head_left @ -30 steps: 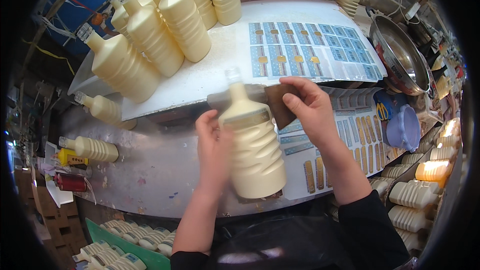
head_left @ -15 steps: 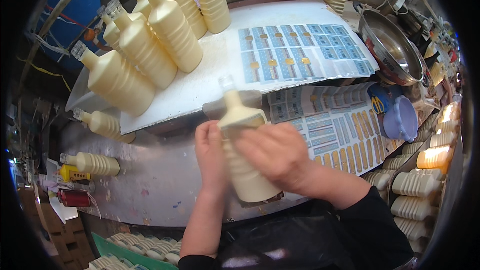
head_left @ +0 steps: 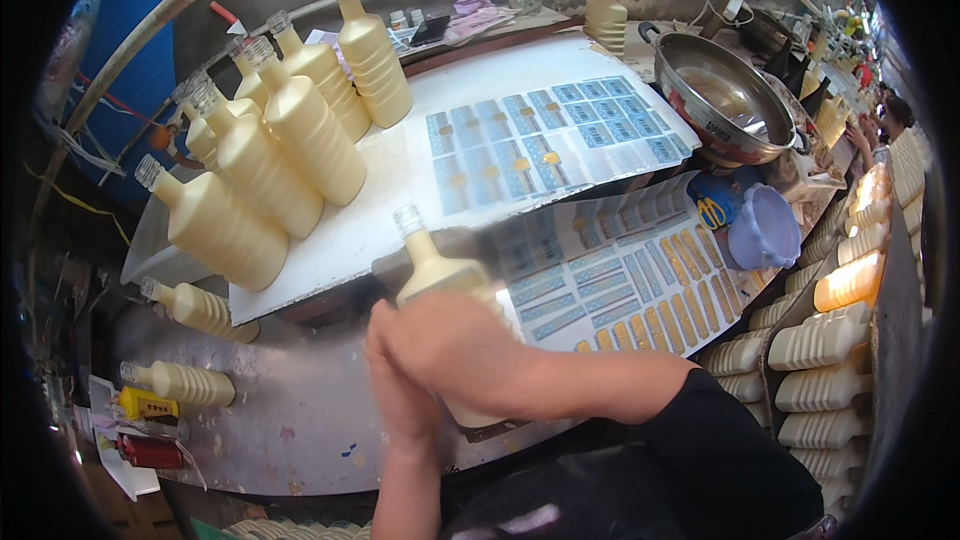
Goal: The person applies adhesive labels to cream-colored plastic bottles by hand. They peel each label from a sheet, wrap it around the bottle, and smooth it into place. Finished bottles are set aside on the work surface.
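Note:
A cream plastic bottle [head_left: 432, 265] with a clear threaded neck leans upright in front of me at the edge of the white board. My left hand [head_left: 402, 390] is closed about its left side. Across the bottle's front lies my right hand [head_left: 460, 350], blurred by motion, its fingers reaching over toward the left hand and hidden from me. The two hands cover most of the bottle's body. Beyond it, sheets of blue labels [head_left: 480, 152] lie on the white board [head_left: 400, 162]. Lower sheets with blue and gold label strips [head_left: 640, 285] are spread right of the bottle.
Several cream bottles [head_left: 310, 120] stand on the board's left; two more [head_left: 190, 383] lie on the grey table [head_left: 290, 430]. A metal pan [head_left: 725, 90], yellow-handled scissors [head_left: 711, 213] and a lavender tub [head_left: 765, 227] are at right. Stacked bottles [head_left: 820, 375] fill the right side.
My right hand has swept left across the bottle's front, over toward my left hand. The view has shifted, so the board and pan appear lower and further left.

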A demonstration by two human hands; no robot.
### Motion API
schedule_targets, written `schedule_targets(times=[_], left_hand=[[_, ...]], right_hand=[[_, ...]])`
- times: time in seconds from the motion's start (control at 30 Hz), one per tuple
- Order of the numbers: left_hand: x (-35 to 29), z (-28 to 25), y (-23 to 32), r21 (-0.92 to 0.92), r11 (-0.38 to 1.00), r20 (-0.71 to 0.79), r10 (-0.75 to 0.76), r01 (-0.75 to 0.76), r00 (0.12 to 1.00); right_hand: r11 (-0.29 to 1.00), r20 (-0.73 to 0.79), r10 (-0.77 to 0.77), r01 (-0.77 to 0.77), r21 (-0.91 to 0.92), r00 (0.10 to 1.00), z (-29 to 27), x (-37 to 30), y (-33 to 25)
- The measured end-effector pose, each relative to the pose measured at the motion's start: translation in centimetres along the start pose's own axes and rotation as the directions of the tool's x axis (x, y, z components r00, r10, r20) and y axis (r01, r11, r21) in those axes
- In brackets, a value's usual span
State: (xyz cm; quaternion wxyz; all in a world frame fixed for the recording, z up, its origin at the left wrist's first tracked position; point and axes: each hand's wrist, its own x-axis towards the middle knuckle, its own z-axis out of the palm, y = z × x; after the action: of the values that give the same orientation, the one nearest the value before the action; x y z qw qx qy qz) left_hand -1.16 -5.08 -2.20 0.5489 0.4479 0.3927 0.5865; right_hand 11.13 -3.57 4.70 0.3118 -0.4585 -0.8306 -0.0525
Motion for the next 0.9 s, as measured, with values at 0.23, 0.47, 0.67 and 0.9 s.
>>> schedule_targets(times=[0.23, 0.47, 0.67, 0.9], left_hand=[[-2.6, 1.7, 0.8, 0.818, 0.547, 0.154, 0.088, -0.177, 0.984], [-2.5, 1.8, 1.0, 0.826, 0.553, 0.119, 0.028, -0.114, 0.993], [-2.4, 1.6, 0.4, 0.859, 0.487, 0.124, 0.099, -0.157, 0.987], [-2.4, 2.0, 0.3, 0.861, 0.488, 0.105, 0.101, -0.141, 0.989]], right_hand=[[0.854, -0.191, 0.518, -0.491, 0.173, 0.834, -2.0, -4.2, 5.9], [0.596, -0.132, 0.737, -0.545, 0.590, 0.663, -1.0, -6.0, 6.3], [0.587, 0.043, 0.706, -0.619, 0.521, 0.706, 0.1, -6.2, 7.8], [0.957, -0.332, 0.229, -0.150, 0.247, 0.915, -1.0, -6.4, 5.6]])
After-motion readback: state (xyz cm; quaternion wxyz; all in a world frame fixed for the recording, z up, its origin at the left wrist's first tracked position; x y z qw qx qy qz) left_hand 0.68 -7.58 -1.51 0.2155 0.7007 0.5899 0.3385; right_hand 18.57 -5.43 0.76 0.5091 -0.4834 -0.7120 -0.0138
